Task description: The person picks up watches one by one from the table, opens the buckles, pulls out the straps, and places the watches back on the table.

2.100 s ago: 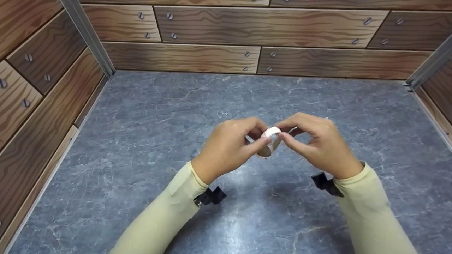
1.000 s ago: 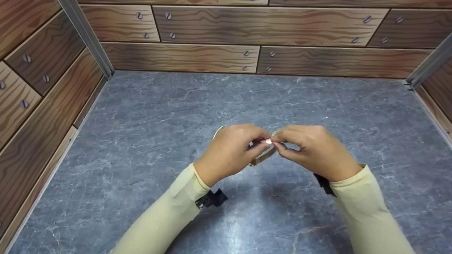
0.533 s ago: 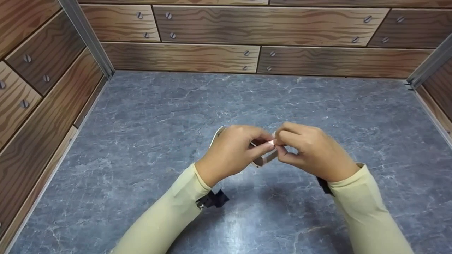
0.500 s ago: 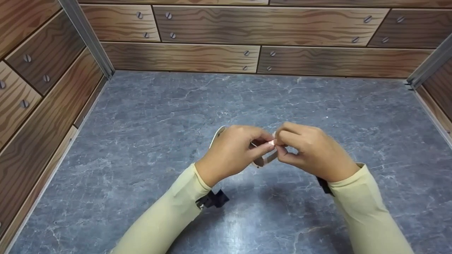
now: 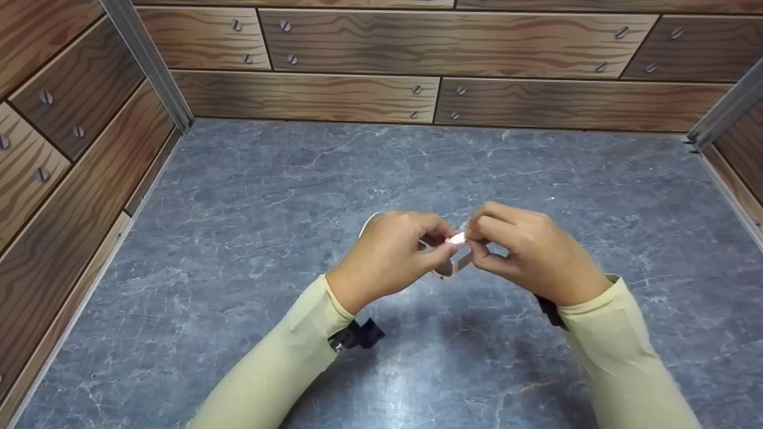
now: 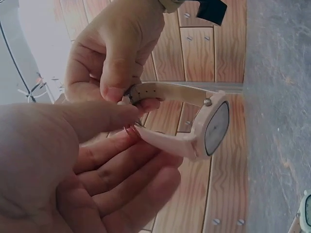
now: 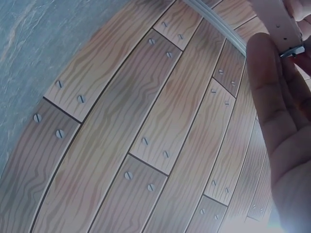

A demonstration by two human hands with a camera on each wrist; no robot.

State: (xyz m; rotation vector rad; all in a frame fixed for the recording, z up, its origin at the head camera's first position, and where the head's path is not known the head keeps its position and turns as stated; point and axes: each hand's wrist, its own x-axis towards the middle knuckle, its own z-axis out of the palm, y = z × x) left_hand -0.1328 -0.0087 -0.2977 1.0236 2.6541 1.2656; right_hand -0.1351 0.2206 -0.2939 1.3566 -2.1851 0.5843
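A wristwatch [image 6: 197,133] with a pale pink case and strap is held up between both hands, its dial turned toward the table in the left wrist view. My left hand [image 5: 390,256] pinches the strap close to the buckle, thumb on top. From the other side, my right hand [image 5: 527,253] pinches the holed strap end between thumb and fingers. In the right wrist view the metal buckle [image 7: 293,51] sits across the strap [image 7: 279,24] by the fingers. The strap closes into a loop, and the fingertips partly hide where its ends meet.
A second watch [image 6: 307,211] with a pale case lies on the table, mostly behind my left hand in the head view. The table [image 5: 298,173] is blue-grey marbled. Wood-pattern walls [image 5: 357,44] with metal corner posts [image 5: 152,65] enclose it.
Both hands shift slightly left and down from two seconds ago, and the second watch comes into view behind the left hand. Lately the right hand has drawn back slightly, showing more strap between the fingertips.
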